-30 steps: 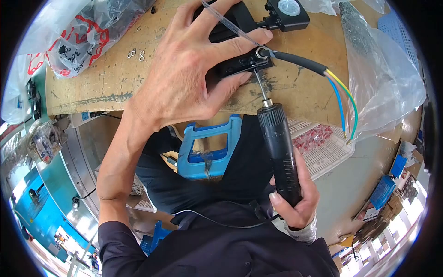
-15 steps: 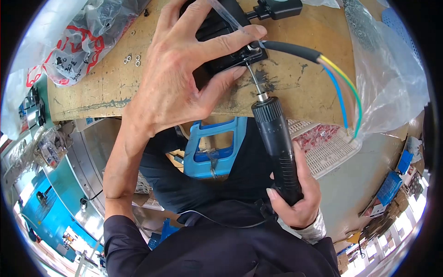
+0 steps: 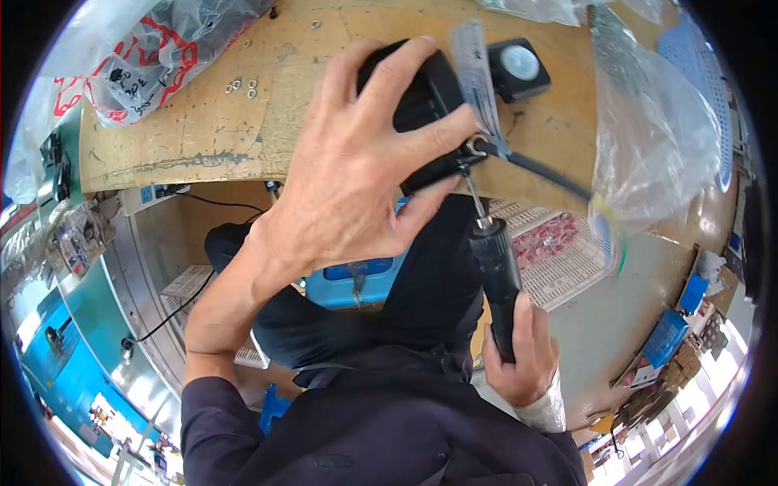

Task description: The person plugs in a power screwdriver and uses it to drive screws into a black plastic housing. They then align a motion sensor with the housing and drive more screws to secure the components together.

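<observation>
My left hand (image 3: 348, 162) is wrapped over a black floodlight housing (image 3: 438, 89) at the table's front edge, thumb and forefinger near its corner. Beside the fingers a sensor head (image 3: 519, 63) with a round white lens sticks out. A clear plastic strip with print (image 3: 476, 85) stands up by the forefinger, blurred. From the corner a black cable (image 3: 543, 172) runs right to its blurred coloured wires. Below, my right hand (image 3: 523, 356) grips a black electric screwdriver (image 3: 493, 263), its bit pointing up at the cable corner, where the tip overlaps the housing.
Several small metal nuts or washers (image 3: 243, 86) lie on the worn wooden table (image 3: 186, 154). Plastic bags sit at the back left (image 3: 150, 65) and on the right (image 3: 648, 138). Under the table edge are a white perforated tray (image 3: 567, 267) and a blue stool (image 3: 348, 287).
The floodlight housing has shifted right and toward me and turned, so the sensor's white lens now shows. The screwdriver and my right hand have moved slightly right and down with it.
</observation>
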`<act>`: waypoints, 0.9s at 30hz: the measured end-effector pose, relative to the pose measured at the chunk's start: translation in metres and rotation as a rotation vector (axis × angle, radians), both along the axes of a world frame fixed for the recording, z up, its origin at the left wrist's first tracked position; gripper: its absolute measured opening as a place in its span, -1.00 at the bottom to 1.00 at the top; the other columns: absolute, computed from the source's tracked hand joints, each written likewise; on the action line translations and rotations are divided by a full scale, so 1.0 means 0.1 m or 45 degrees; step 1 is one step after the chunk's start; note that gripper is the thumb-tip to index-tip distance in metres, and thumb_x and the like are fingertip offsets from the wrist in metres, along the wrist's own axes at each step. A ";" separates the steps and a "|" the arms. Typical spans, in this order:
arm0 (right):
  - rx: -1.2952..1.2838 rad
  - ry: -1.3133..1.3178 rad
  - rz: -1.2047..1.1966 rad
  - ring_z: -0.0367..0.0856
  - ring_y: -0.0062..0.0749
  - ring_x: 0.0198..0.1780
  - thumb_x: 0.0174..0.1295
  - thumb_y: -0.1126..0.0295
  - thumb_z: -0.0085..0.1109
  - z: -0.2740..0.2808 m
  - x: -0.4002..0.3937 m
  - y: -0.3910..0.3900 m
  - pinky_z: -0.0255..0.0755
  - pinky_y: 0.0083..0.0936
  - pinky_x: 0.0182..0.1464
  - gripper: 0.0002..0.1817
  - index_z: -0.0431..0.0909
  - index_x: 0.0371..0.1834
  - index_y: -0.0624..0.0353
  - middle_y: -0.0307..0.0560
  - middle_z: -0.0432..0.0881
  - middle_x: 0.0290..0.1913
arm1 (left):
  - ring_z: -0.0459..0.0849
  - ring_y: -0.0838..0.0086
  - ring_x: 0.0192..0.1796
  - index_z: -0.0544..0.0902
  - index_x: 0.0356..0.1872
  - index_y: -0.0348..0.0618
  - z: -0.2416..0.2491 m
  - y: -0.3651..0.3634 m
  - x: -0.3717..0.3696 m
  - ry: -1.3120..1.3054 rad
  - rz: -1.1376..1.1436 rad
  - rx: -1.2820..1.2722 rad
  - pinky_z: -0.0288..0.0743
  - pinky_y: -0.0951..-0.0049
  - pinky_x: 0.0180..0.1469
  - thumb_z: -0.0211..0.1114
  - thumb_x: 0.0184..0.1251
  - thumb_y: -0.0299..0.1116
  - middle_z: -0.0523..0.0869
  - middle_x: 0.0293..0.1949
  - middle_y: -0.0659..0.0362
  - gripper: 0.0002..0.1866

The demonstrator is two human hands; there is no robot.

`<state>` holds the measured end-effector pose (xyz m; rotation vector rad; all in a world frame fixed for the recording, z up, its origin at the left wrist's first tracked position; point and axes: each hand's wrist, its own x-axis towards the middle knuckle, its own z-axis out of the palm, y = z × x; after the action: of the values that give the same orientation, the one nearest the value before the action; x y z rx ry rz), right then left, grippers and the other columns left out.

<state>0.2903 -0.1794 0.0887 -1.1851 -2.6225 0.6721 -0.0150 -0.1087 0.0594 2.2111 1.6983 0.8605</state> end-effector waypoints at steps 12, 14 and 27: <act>-0.361 0.272 -0.061 0.75 0.03 -0.24 0.07 0.65 0.39 0.03 -0.05 0.07 0.67 -0.26 -0.22 -0.08 0.24 0.60 0.39 0.26 0.64 -0.06 | 0.38 -0.18 0.41 0.87 0.08 0.24 -0.03 -0.04 0.05 -0.026 0.092 0.009 0.36 -0.10 0.41 0.55 -0.15 -0.36 0.44 0.51 -0.10 -0.41; -0.657 0.373 -0.136 0.79 -0.10 -0.05 0.09 0.67 0.39 0.14 -0.05 0.09 0.65 -0.33 0.02 -0.04 0.17 0.63 0.45 0.29 0.68 0.06 | 0.38 -0.19 0.41 0.87 0.07 0.24 -0.02 -0.03 0.04 -0.033 0.093 -0.010 0.35 -0.11 0.41 0.55 -0.15 -0.36 0.45 0.50 -0.12 -0.42; -0.303 0.247 0.069 0.82 0.06 -0.05 0.01 0.60 0.46 -0.16 0.08 0.17 0.66 -0.25 -0.02 0.02 0.14 0.59 0.58 0.42 0.71 0.04 | 0.39 -0.22 0.40 0.88 0.04 0.33 0.00 -0.03 0.00 -0.096 0.077 0.000 0.35 -0.13 0.41 0.58 -0.22 -0.36 0.46 0.49 -0.12 -0.40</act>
<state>0.2986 -0.1624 0.0728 -1.0494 -2.4720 1.0772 -0.0150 -0.1114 0.0592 2.1093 1.7377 0.9456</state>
